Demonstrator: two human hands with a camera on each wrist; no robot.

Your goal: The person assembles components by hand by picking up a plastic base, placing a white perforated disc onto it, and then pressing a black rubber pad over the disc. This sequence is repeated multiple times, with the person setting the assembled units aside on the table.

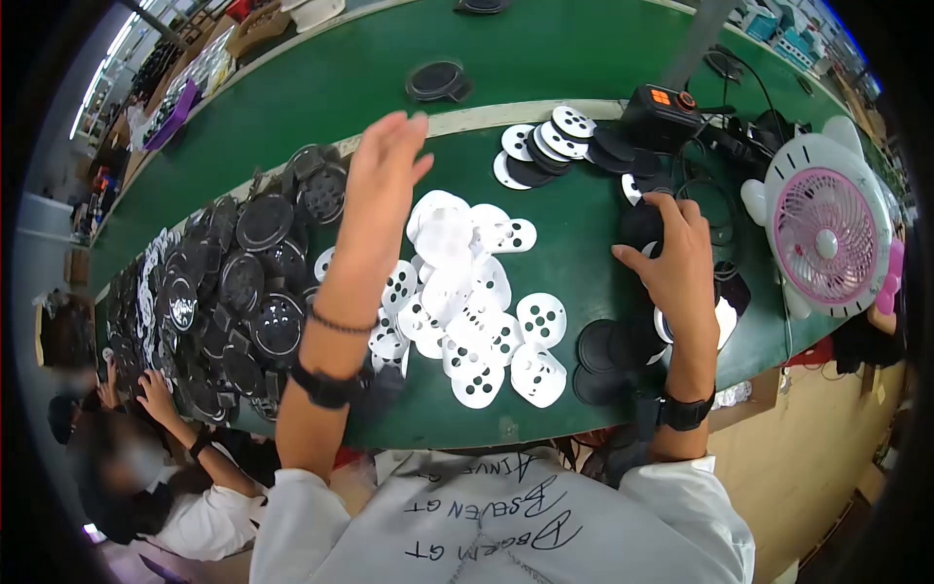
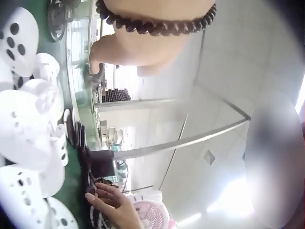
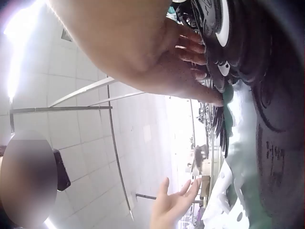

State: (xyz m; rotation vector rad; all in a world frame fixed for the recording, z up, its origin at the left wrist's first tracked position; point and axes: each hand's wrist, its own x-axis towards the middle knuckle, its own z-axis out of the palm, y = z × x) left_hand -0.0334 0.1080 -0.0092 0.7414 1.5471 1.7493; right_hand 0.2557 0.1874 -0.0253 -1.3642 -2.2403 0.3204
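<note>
My left hand [image 1: 384, 180] is raised above the table with its fingers extended and nothing in them. Just beyond its fingertips, a black round part [image 1: 438, 82], slightly blurred, is over the green surface. With thumb and fingers at its edges, my right hand [image 1: 679, 255] grips a black round pad [image 1: 640, 224] at the right; the pad is partly hidden. The right wrist view shows that hand [image 3: 178, 62] against dark overlapping pads [image 3: 209, 28]. White pieces with holes [image 1: 477, 341] lie heaped between the arms.
Dark round parts [image 1: 263, 224] are piled at the left. White and black discs [image 1: 569, 141] overlap behind the white heap. A black device [image 1: 662, 119], cables and a pink-and-white fan [image 1: 825, 243] stand at the right. Another person [image 1: 185, 467] works at lower left.
</note>
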